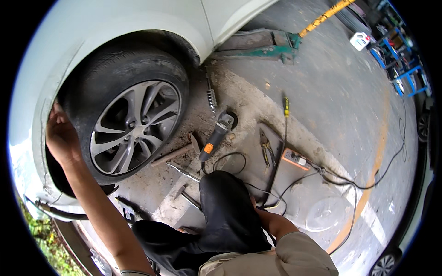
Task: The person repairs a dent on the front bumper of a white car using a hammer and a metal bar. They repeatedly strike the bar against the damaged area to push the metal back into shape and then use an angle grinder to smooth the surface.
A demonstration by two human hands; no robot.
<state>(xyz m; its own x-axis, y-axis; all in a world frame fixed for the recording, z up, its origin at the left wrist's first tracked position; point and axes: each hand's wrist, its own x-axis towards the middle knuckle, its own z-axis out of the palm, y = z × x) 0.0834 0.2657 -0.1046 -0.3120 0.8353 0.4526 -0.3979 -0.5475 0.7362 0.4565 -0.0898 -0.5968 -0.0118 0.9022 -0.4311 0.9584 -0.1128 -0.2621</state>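
A: Closest in, a dark-trousered knee [225,198] rises in the middle, and the right forearm [278,223] passes behind it. The right hand?

B: Hidden by that knee; can't tell how far open it is or whether it holds anything.

A: And the left?

B: Left hand [63,138] is up at the edge of the white wheel arch [41,106], in beside the tyre [83,99]! Fingers loosely curled, fingertips at the lip. Whether they grip it, I can't tell.

A: The wheel [138,131] itself?

B: Sitting inside the arch, to the right of that hand, silver spokes facing out.

A: Down on the ground now: a hammer [177,152] lies just beside the wheel, its head toward the angle grinder [215,138].

B: Right of the grinder, pliers [265,147] lie next to a dark bar [275,172], then an orange power strip [295,159] with cables running off it.

A: Further out, a yellow-handled screwdriver [286,108], and near the tyre a rod with a coiled end [211,97].

B: Beyond those, the green floor jack [267,53] by the car body, yellow handle [324,19] slanting up!

A: And farthest right, a white jug [359,41] near blue frames [412,80].
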